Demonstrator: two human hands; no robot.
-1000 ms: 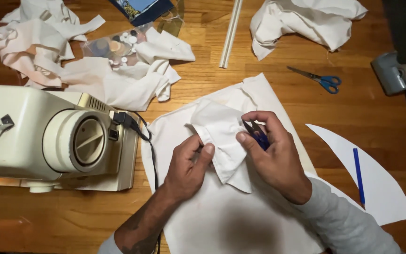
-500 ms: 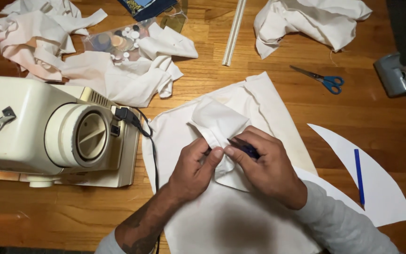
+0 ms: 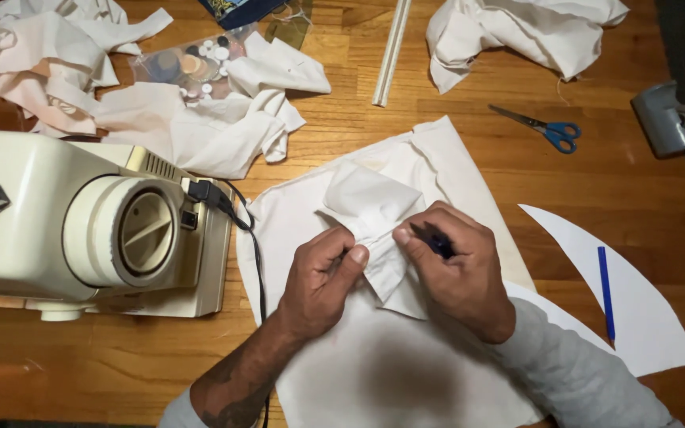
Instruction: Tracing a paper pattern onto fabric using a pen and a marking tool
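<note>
A small folded piece of white fabric (image 3: 366, 202) sits on a large white cloth (image 3: 406, 372) spread over the wooden table. My left hand (image 3: 323, 277) pinches the small piece's lower edge between thumb and fingers. My right hand (image 3: 457, 265) grips the same piece from the right and also holds a small dark blue tool (image 3: 438, 244), mostly hidden by the fingers. Both hands meet over the middle of the cloth.
A cream sewing machine (image 3: 81, 230) stands at left with a black cord (image 3: 251, 238). Crumpled white fabric (image 3: 200, 127) and a bag of buttons (image 3: 180, 67) lie behind it. More fabric (image 3: 517, 32), blue-handled scissors (image 3: 545, 127), a grey tape dispenser (image 3: 666, 119), a white paper pattern (image 3: 644, 317) and a blue pen (image 3: 606, 293) lie at right.
Both hands have drawn closer together on the small fabric piece, and the piece looks more folded and bunched than a second ago.
</note>
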